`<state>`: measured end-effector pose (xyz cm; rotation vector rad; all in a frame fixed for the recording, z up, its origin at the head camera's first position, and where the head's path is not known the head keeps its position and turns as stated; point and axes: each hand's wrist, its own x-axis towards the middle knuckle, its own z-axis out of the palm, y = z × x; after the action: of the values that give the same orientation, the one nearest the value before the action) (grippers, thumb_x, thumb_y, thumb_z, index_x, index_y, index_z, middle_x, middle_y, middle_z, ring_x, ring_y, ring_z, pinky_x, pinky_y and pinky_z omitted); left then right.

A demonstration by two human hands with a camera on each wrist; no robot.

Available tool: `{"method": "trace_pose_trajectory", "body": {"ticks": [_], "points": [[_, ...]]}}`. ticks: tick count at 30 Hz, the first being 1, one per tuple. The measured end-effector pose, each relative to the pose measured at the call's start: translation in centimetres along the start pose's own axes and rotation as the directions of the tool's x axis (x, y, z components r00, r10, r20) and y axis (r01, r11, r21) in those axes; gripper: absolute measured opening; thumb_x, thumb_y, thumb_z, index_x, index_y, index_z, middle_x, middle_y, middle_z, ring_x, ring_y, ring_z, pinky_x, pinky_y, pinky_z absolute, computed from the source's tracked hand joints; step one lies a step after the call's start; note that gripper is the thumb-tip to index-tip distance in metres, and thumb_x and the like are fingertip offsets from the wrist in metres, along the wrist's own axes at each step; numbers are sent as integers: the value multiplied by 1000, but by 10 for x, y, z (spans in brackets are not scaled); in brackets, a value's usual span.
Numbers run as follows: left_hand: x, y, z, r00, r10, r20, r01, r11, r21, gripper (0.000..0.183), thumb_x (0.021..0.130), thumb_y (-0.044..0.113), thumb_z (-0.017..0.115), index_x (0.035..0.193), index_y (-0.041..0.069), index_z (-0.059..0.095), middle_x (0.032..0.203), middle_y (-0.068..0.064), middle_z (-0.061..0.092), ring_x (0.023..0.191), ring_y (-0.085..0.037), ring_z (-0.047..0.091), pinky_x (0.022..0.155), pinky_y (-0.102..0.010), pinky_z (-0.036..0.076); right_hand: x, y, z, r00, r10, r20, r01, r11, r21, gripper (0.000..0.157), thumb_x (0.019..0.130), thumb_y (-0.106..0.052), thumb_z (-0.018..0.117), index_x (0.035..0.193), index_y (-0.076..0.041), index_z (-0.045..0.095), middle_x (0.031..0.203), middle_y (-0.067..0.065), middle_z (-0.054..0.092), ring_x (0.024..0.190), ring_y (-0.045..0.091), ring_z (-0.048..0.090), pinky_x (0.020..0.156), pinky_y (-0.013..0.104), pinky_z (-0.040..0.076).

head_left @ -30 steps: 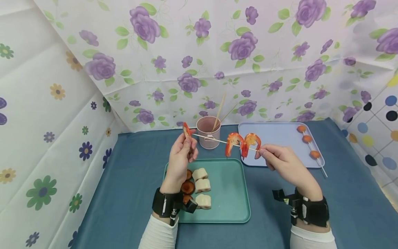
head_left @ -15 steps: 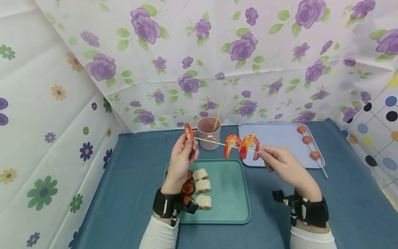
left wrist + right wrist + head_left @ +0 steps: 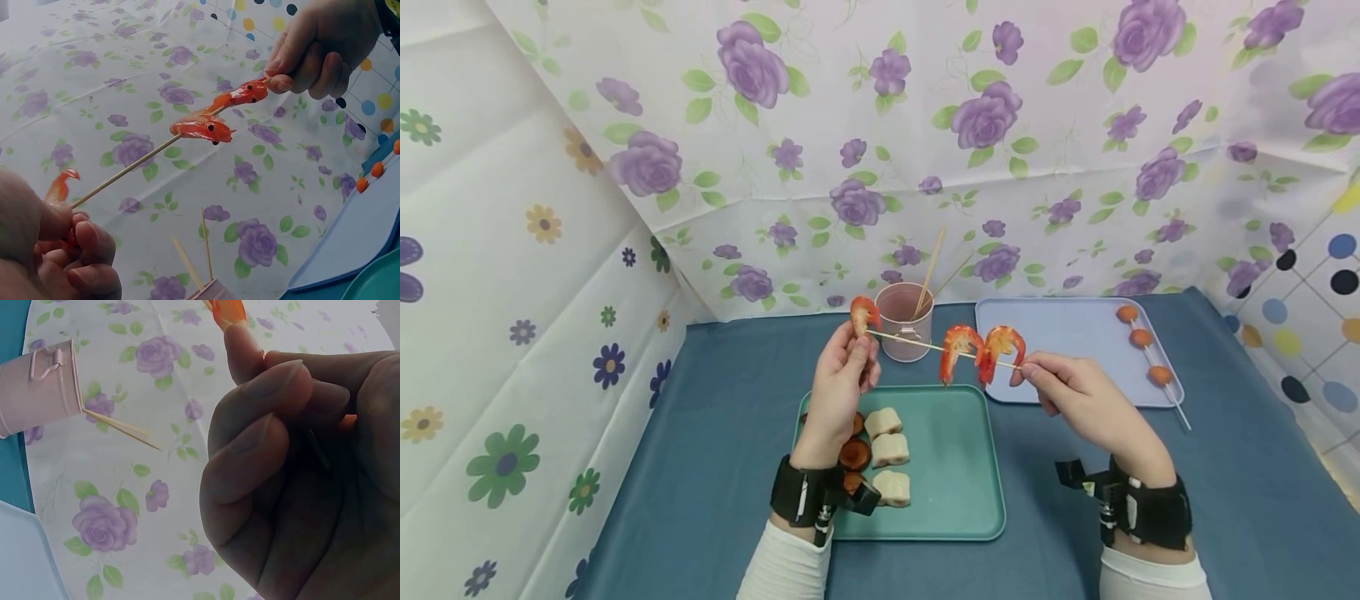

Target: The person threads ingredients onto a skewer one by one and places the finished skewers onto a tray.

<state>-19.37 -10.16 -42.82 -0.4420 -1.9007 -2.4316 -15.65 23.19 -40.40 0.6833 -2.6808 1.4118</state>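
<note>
Two shrimp are already threaded on a thin stick raised between the hands, its end beside them pinched by the right hand between thumb and fingers; the curled left hand grips a third shrimp at the opposite tip, whether pierced cannot be told. Seating it seems the work left here, while brown rounds and pale pieces lie unskewered on the green tray, and an apparently finished skewer of orange balls rests on the blue tray.

Bright, even head view, dimmer wrist views, right grip in shadow, perhaps slightly soft.
</note>
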Motion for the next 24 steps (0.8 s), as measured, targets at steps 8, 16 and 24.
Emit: {"method": "trace_pose_trajectory", "body": {"ticks": [8,16,24], "points": [[-1,3,2,1000,-2,-22,2,999,42,25,114,16,55,125,-6,62,87,-6,56,63,-14,48,56,-24,36,-1,-1,-2,1000,-1,-19,0,999,-38,20,114,-14,56,111,-15,76,65,-7,51,55,16,50,57,31,43],[-3,2,5,1000,-5,-2,6,999,44,21,113,12,57,119,-7,64,86,-7,58,60,-14,47,54,-24,37,0,2,0,999,-47,-18,47,998,-39,20,113,-11,56,105,-17,73,64,-10,50,53,14,48,52,31,40],[-3,1,6,1000,20,-11,-19,996,86,22,113,11,57,122,-7,66,89,-8,62,60,-14,46,55,-23,40,0,2,1,999,-40,-26,38,997,-66,19,114,-14,56,106,-18,73,65,-9,50,54,14,48,53,31,40]]}}
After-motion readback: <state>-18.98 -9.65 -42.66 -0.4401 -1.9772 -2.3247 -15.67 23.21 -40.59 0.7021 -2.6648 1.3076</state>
